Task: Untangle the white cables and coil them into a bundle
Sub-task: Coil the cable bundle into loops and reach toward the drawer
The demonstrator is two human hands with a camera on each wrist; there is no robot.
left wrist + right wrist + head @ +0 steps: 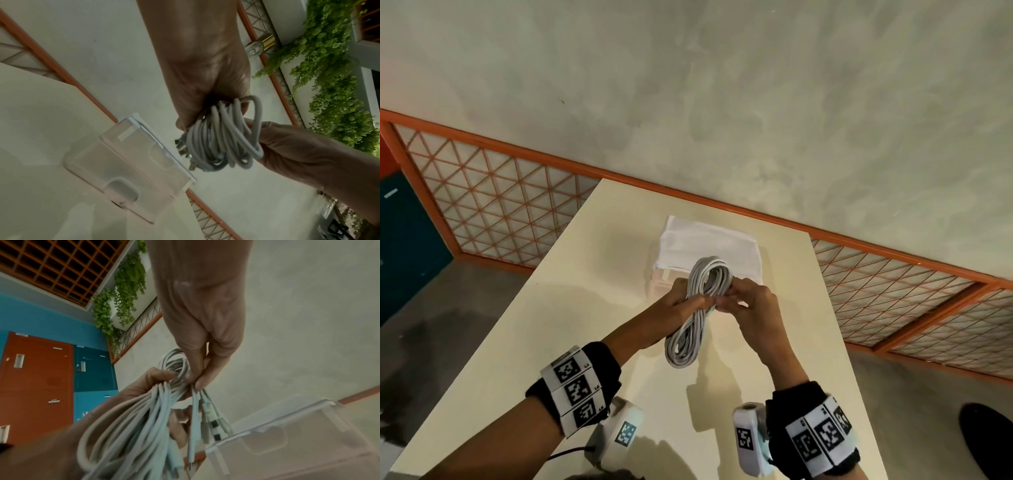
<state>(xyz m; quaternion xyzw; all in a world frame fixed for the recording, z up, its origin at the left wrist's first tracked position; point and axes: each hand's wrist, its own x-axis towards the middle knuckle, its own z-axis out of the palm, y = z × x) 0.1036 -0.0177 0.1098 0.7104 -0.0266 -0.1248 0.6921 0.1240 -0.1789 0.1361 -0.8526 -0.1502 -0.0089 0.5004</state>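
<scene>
A coil of white cables (pixel 697 308) hangs in the air over the cream table (pixel 571 308), wound into a long loop with several turns. My left hand (pixel 681 303) grips the coil at its middle from the left. My right hand (pixel 739 301) pinches strands at the same middle from the right. In the left wrist view the coil (pixel 222 138) bunches under my left hand (pixel 205 84), with plug ends on its left side. In the right wrist view my right hand (pixel 201 369) pinches strands while loose cable ends (pixel 207 415) with connectors dangle below.
A translucent plastic box (pixel 709 246) with a white lid stands on the table just beyond the coil, also seen as the box (pixel 127 165) and the box (pixel 287 434). Orange lattice railing (pixel 493 202) runs behind the table. A dark round object (pixel 986 435) lies on the floor at right.
</scene>
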